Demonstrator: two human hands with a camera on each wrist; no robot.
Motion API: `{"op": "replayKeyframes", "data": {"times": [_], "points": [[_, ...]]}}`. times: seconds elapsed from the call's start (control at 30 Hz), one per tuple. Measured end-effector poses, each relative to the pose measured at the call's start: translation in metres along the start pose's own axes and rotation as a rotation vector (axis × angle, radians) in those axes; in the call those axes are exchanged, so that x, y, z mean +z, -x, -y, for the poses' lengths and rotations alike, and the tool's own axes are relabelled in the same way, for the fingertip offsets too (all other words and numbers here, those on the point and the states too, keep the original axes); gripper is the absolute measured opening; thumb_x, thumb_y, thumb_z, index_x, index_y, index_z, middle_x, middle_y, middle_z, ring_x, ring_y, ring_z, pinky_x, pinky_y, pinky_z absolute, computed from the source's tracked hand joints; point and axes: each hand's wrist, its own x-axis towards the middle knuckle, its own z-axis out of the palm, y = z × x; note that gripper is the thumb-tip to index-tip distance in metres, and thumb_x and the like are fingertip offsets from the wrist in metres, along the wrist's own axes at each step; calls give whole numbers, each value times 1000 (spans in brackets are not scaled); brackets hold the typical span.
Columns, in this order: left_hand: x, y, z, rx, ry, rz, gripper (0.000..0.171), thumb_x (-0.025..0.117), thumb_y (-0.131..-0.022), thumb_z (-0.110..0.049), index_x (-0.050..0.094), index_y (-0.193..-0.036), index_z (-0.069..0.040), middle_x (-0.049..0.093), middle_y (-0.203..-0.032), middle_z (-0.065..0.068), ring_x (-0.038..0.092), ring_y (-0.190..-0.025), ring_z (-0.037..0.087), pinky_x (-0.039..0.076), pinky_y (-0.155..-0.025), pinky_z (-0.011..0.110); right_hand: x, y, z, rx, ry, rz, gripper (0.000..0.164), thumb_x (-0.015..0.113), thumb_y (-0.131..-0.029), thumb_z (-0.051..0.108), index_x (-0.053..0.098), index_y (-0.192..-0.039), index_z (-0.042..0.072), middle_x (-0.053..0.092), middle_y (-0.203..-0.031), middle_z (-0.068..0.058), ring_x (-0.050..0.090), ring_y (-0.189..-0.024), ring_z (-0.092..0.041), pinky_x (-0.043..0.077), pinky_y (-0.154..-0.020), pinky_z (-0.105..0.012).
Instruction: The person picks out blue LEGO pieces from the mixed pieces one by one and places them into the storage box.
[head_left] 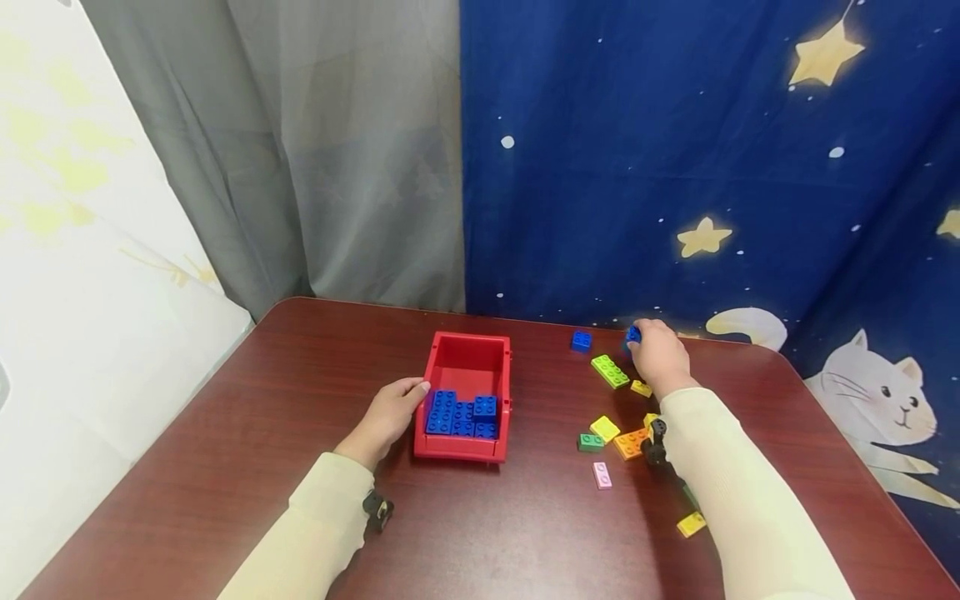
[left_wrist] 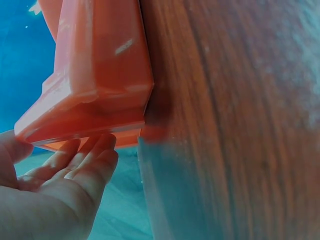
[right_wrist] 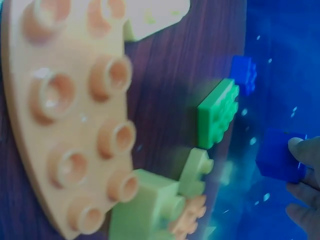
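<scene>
My left hand (head_left: 386, 419) holds the left side of a red plastic bin (head_left: 462, 339), thumb at the rim and fingers against its outer wall (left_wrist: 115, 65). Several blue bricks (head_left: 442, 412) lie together in the near part of that bin. Toward the back right of the table, my right hand (head_left: 660, 357) pinches a blue brick (right_wrist: 281, 156), which the right wrist view shows lifted off the tabletop. Another blue brick (head_left: 581, 341) lies to the left of this hand. A lime green brick (head_left: 611, 372) and a small yellow brick (head_left: 641, 388) lie close by.
Nearer on the right lie a yellow brick (head_left: 604, 429), a green brick (head_left: 591, 442), an orange plate brick (head_left: 631, 444), a pink brick (head_left: 602, 475) and another yellow brick (head_left: 692, 524). Curtains (head_left: 570, 167) hang behind the table's back edge. My right forearm covers part of the scattered bricks.
</scene>
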Motion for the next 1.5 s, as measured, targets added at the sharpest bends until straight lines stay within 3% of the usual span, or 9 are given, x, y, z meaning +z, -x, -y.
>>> {"op": "replayKeyframes", "data": {"times": [0.33,0.7,1.13,1.5], "points": [[0,2,1,-2,-8,-7,50,48,-101,-33,45,-142,-5,49,-139,21,46,-128,41,44,-100,54,-7,7,30,-160,-21,-123,42,61,-95,12,51,-133,-2,51,-133,-24,49,-122,-43,42,-99,-59],[2,0,3,7,-17,-13,50,46,-101,-33,45,-142,-4,49,-139,21,46,-127,41,44,-100,54,-12,19,62,-321,-14,-201,42,63,-94,14,54,-132,0,54,-134,-20,48,-125,-37,44,-99,-55],[1,0,3,14,-17,-7,49,46,-101,-31,45,-141,-2,47,-140,22,43,-130,42,43,-101,55,-4,32,94,-527,-52,-351,41,70,-89,15,59,-127,3,60,-126,-14,54,-119,-31,49,-97,-49],[2,-1,3,38,-12,-27,48,47,-101,-29,47,-138,2,49,-138,25,43,-130,42,38,-105,56,-1,50,130,-598,-118,-347,42,74,-85,16,62,-124,4,62,-123,-12,57,-115,-28,51,-94,-44]]}}
